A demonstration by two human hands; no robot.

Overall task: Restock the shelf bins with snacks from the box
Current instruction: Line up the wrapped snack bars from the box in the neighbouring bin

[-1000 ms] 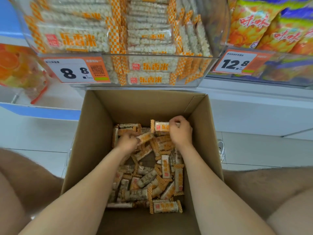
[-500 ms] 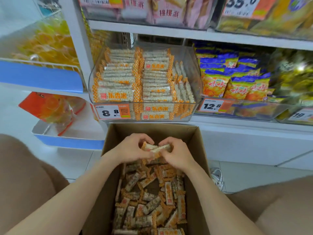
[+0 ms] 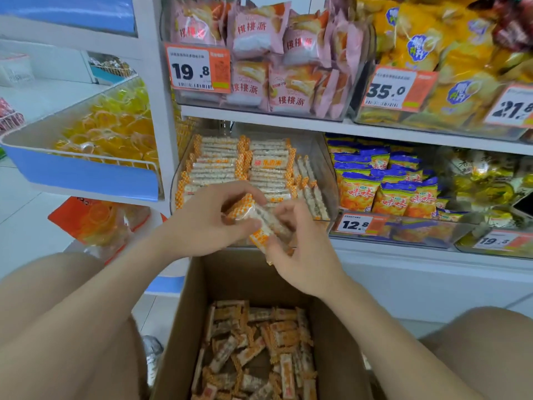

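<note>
Centre frame: my left hand (image 3: 207,223) and right hand (image 3: 302,255) meet above the brown cardboard box (image 3: 184,327), fingers (image 3: 227,192) curled round a small bundle of glossy, orange-checked rice bars (image 3: 265,223). Behind them, partly hidden by my hands, the clear plastic bin (image 3: 320,168) holds flat rows of such bars, and loose bars (image 3: 259,350) lie jumbled in the box, lower centre. Pink pillow packets (image 3: 259,39) fill the upper shelf; crinkled blue-and-orange bags (image 3: 386,194) stand at right.

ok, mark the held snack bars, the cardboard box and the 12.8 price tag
held snack bars (image 3: 268,219): head view, middle of the white wrapper.
cardboard box (image 3: 236,278): head view, far inner wall.
12.8 price tag (image 3: 355,225): head view, printed digits.
</note>
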